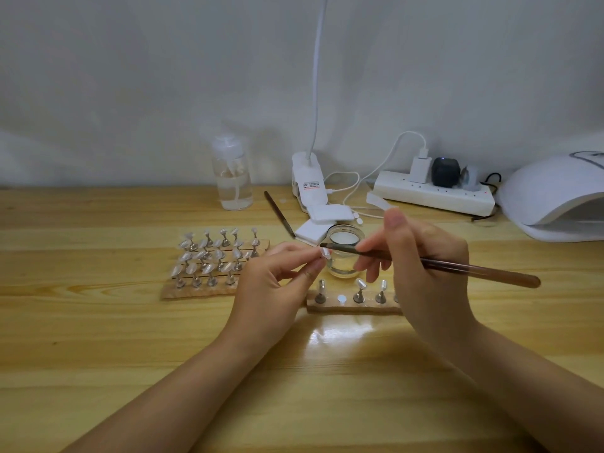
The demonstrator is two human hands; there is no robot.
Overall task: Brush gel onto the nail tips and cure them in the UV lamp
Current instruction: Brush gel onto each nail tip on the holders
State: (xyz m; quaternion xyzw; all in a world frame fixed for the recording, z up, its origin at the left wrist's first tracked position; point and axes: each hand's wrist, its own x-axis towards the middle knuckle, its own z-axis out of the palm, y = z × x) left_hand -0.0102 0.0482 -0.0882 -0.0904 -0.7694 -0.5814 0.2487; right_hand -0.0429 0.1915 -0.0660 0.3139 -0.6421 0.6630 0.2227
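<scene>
Wooden table (98,338), head view: left hand (271,289) pinches a nail tip (324,254) between curled fingertips; right hand (421,266) grips a brush (457,266), bristles touching the tip, above a glass jar (344,253). UV lamp (555,197) far right.

Counts on the pale wooden table (98,338)

Two brown-handled brushes (457,268) are showing, two cork-edged holder strips (343,309), two white square pads (330,212), one clear glass jar (343,256), one clear pump bottle (232,178), one white domed UV lamp (555,197), one white power strip (434,196).
</scene>
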